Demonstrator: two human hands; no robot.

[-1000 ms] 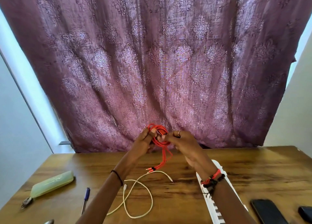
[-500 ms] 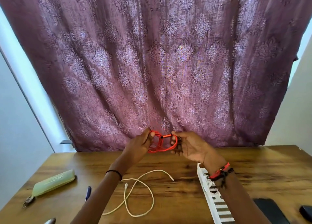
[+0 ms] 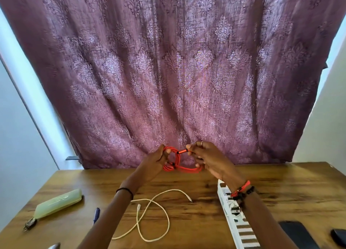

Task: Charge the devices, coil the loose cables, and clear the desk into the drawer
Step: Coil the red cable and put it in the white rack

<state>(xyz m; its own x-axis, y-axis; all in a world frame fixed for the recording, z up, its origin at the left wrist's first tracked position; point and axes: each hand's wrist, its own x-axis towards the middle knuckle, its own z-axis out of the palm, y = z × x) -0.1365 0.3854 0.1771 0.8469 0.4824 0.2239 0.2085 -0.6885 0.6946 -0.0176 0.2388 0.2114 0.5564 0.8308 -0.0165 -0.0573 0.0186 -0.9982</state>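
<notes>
I hold a coiled orange cable (image 3: 177,163) in the air above the back of the wooden desk (image 3: 280,183). My left hand (image 3: 156,160) grips the coil's left side. My right hand (image 3: 209,157) pinches the cable's plug end at the top and supports the coil's right side. A loose white cable (image 3: 149,217) lies in open loops on the desk below my arms. A white power strip (image 3: 236,218) runs along the desk under my right forearm. Two dark phones (image 3: 297,233) (image 3: 339,236) lie at the desk's right front.
A pale green pouch (image 3: 58,203) with a key ring lies at the left. A blue pen (image 3: 96,215) sits beside my left forearm. A purple patterned curtain (image 3: 177,70) hangs behind the desk. A metal object (image 3: 53,246) shows at the bottom edge.
The hanging end of the orange cable has been drawn up into the coil. My right hand now pinches the plug end at the coil's top, and the coil has spread wider between my hands.
</notes>
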